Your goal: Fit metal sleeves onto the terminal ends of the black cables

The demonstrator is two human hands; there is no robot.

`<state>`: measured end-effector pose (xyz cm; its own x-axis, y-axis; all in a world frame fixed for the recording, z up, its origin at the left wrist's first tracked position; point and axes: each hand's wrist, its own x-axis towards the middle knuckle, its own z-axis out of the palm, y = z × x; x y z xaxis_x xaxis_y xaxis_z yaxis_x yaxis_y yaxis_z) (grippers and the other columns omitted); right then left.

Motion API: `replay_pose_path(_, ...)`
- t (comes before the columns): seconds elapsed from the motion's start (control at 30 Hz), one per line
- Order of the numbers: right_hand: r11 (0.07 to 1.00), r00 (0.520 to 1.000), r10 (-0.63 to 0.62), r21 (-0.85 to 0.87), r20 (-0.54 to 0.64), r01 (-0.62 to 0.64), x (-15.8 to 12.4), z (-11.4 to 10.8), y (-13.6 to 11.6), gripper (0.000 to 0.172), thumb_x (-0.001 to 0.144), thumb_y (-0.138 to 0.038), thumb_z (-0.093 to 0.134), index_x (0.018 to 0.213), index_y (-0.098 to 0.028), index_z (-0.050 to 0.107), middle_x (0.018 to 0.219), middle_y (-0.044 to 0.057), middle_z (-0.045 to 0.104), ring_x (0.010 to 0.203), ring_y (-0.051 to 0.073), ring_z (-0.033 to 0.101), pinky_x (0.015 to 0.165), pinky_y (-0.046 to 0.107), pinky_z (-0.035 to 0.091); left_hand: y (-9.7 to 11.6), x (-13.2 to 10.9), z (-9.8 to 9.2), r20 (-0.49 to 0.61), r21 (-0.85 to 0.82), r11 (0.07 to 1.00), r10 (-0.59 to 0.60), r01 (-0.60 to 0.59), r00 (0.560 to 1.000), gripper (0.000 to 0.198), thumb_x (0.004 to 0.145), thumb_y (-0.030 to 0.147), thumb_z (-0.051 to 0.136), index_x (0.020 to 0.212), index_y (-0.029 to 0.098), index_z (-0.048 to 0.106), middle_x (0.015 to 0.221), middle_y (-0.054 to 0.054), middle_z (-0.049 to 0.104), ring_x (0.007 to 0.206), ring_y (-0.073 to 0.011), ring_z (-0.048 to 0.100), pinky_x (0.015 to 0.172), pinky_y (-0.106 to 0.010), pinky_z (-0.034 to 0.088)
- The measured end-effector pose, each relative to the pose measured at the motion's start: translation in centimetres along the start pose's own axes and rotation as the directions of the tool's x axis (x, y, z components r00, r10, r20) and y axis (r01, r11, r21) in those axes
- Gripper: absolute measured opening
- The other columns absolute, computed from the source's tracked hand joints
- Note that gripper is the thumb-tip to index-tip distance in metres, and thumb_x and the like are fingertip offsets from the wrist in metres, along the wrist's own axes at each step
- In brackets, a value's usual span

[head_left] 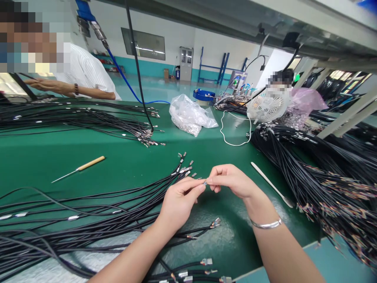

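Observation:
Both hands meet fingertip to fingertip over the green table (118,153). A small metallic connector (205,183) is pinched between them. My left hand (181,198) grips it with thumb and index finger, close to the ends of a bundle of black cables (141,196) with metal connectors. From the right, my right hand (229,181) holds the same piece between thumb and fingers, a silver bangle on its wrist. Whether a cable is joined to the piece is hidden by my left hand. More cable ends with connectors lie below my hands.
An awl (91,163) lies at left, a white stick-like tool (271,184) at right. Farther back are a plastic bag of small parts (191,118), a white fan (268,106) and a blue reel (204,95). Large cable bundles (294,157) fill the right. Two people are across the table.

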<state>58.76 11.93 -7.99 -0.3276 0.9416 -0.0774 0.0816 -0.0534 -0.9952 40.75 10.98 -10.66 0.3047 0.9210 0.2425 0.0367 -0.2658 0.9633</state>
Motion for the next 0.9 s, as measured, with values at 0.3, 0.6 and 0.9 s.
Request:
replay_pose_path(0.3,1.0,0.999,0.013,0.007,0.03,-0.013,0.3,-0.2,0.2,0.02,0.071,-0.029,0.071,0.066,-0.012,0.062,0.062,0.003,0.062,0.054,0.011,0.055,0.053,0.021,0.043,-0.5,-0.5,0.4,-0.086,0.16,0.978,0.148,-0.133,0.985,0.014,0.079,0.023,0.058,0.083,0.02,0.071,0.071,-0.001,0.062,0.06,-0.0102,0.056,0.055,-0.02,0.046)
replay_pose_path(0.6,0.99,0.988,0.012,-0.142,0.154,0.01,-0.8,-2.9,0.2,0.017,0.076,-0.029,0.069,0.074,-0.014,0.062,0.069,0.002,0.062,0.063,0.013,0.056,0.062,0.024,0.047,1.5,-0.5,-2.7,0.355,0.533,0.839,-0.107,-0.107,0.929,0.023,0.086,0.027,0.046,0.1,0.026,0.065,0.087,0.001,0.065,0.079,-0.0146,0.059,0.075,-0.026,0.045)
replay_pose_path(0.9,0.89,0.989,0.079,-0.456,0.123,-0.014,0.6,-3.2,2.2,0.01,0.078,-0.026,0.062,0.08,-0.016,0.065,0.074,0.002,0.064,0.068,0.015,0.057,0.062,0.024,0.045,3.5,-4.2,-2.9,0.653,0.637,0.666,-0.197,-0.389,0.732,0.023,0.084,0.019,0.048,0.066,0.021,0.063,0.075,0.0,0.053,0.077,-0.0142,0.051,0.072,-0.025,0.039)
